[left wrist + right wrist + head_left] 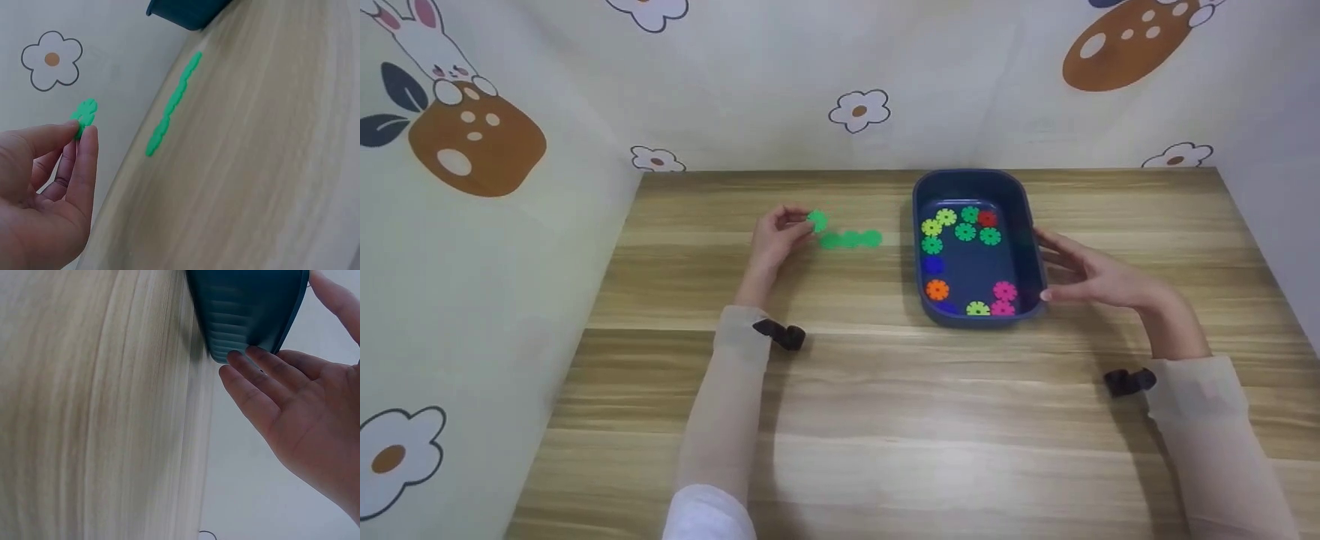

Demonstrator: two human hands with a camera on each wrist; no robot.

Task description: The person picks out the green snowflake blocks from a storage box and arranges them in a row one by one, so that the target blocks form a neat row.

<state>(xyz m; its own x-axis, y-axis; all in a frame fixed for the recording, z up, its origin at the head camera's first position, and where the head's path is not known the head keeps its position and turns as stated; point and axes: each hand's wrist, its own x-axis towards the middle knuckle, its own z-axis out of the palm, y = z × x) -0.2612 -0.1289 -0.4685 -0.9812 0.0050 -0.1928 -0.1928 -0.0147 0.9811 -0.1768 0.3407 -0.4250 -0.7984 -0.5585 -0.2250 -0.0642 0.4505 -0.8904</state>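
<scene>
Between thumb and fingertips my left hand [775, 238] pinches a green notched plastic disc [817, 220], held just above the table; the left wrist view shows the same disc [85, 113] tilted nearly edge-on. Close by, to its right, a row of green discs [850, 239] lies flat on the wood, the discs end to end. My right hand [1102, 279] rests against the right side of a dark blue box [975, 321], fingers spread and nearly straight. In the right wrist view its fingertips [256, 351] touch the box's ribbed outer wall.
Inside the box lie several loose notched discs, among them a red one [987, 218], an orange one [937, 289], a pink one [1004, 291] and yellow ones. The wooden table [885, 420] ends at a patterned cloth backdrop [765, 90] behind and at the left.
</scene>
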